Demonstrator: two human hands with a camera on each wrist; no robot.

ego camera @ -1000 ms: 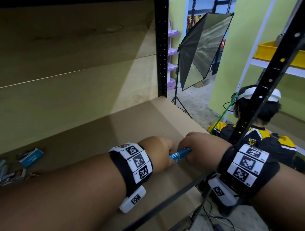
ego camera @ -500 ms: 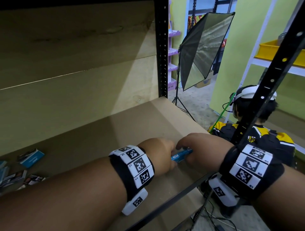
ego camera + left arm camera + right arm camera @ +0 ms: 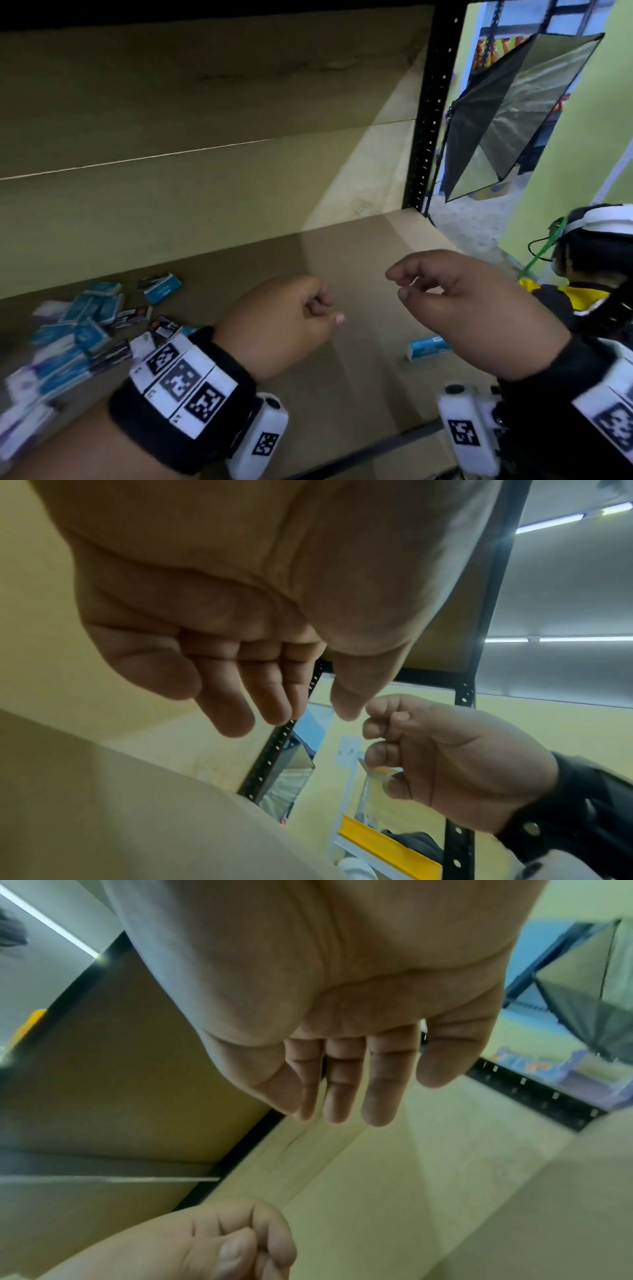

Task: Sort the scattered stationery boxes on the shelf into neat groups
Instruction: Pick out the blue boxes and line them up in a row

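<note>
step: fetch next box | left hand (image 3: pixel 284 322) loosely curled, holding nothing | right hand (image 3: pixel 469 308) fingers slack and apart, holding nothing | one blue box (image 3: pixel 426 346) placed at 4 o'clock | scattered boxes (image 3: pixel 78 325) at 9 o'clock (blurry) | tip: pick a matching blue one, set flush beside the first

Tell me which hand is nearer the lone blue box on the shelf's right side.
Right. The right hand hovers just above the blue box, its palm partly covering it. The left hand is off to the box's left, apart from it. Both hold nothing.
</note>
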